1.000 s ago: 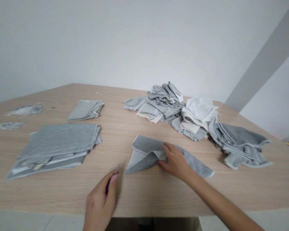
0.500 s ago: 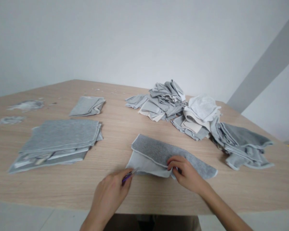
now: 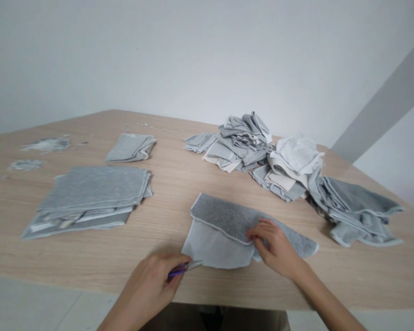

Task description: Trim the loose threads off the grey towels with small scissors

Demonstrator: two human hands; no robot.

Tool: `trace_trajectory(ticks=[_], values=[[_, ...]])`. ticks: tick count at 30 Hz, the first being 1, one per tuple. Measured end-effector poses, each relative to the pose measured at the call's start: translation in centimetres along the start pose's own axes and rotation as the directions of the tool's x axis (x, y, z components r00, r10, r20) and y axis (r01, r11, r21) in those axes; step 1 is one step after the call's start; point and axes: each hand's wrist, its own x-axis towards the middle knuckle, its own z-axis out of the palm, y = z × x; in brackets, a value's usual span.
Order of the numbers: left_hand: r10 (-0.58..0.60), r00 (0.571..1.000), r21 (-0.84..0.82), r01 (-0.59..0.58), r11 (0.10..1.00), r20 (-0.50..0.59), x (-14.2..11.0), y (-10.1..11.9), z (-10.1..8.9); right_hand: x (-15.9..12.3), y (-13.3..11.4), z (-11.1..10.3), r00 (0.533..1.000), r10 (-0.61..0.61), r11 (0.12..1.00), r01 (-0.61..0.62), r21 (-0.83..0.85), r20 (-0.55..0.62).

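In front of me lies a folded grey cloth (image 3: 224, 216), dark and fuzzy on its upper flap, with a smooth lighter layer showing below and pale stitched edges. My right hand (image 3: 276, 248) is closed on the flap's edge near the cloth's middle, fingertips pinched together. At the cloth's lower left corner, my left hand (image 3: 155, 280) grips small purple-handled snips (image 3: 194, 265). Their metal blades point right, by the edge of the lighter layer; whether they touch it I cannot tell.
A neat stack of grey cloths (image 3: 96, 188) sits at the left, with a smaller folded cloth (image 3: 131, 147) behind it. Lint scraps (image 3: 48, 145) lie at far left. Crumpled cloth heaps (image 3: 244, 142) and a white cloth (image 3: 298, 154) occupy the back right; more grey cloths (image 3: 359, 197) lie nearer.
The lighter layer now lies flatter and reaches closer to the table's front edge. My left hand has drawn down and left with the snips; my right hand stays at the flap.
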Motion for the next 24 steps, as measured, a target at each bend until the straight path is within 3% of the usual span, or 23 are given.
trace_trajectory(ticks=[4, 9, 14, 18, 24], values=[[-0.01, 0.998, -0.026, 0.009, 1.0, -0.063, -0.2, -0.2, 0.3, 3.0, -2.2, 1.3, 0.995, -0.051, 0.997, 0.045, -0.068, -0.084], [-0.078, 0.97, -0.082, 0.06, 0.995, -0.23, -0.5, -1.3, 0.6, 8.8, -4.3, 4.5, 0.994, -0.048, 0.992, 0.059, -0.113, 0.101], [-0.232, 0.933, -0.113, 0.208, 0.972, -0.275, 0.2, -1.5, 0.3, 13.2, -3.2, 7.9, 0.978, 0.016, 0.991, 0.013, -0.135, 0.21], [-0.366, 0.893, -0.169, 0.33, 0.928, -0.262, 1.5, -1.5, -0.1, 13.8, -2.0, 9.8, 0.98, -0.01, 0.999, 0.017, -0.038, 0.198], [-0.373, 0.896, -0.154, 0.344, 0.926, -0.241, 4.2, -1.6, -0.6, 12.8, -0.9, 11.4, 0.997, -0.04, 0.997, 0.036, 0.064, 0.065]])
